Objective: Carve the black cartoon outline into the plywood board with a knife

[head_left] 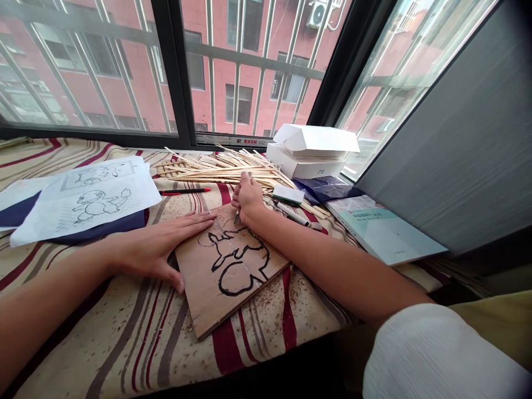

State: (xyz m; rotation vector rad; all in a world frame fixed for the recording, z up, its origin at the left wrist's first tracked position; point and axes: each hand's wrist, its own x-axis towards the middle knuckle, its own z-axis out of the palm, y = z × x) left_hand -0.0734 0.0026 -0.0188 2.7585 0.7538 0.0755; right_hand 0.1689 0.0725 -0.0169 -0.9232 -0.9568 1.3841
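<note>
A plywood board (233, 293) lies tilted on the striped cloth, with a thick black cartoon outline (239, 260) drawn on it. My left hand (162, 246) rests flat across the board's left edge, fingers spread and holding nothing. My right hand (248, 199) sits at the board's top corner, shut around a small craft knife (237, 217). The knife's metal tip points down at the wood, near the outline. Fine wood dust is scattered around the board.
Printed sheets with a line drawing (83, 199) and a red-and-black pen (185, 191) lie to the left. Behind stand thin wooden strips (233, 169), a white box (311, 152), and a marker (291, 213). A book (382, 230) lies right, below a barred window (249, 66).
</note>
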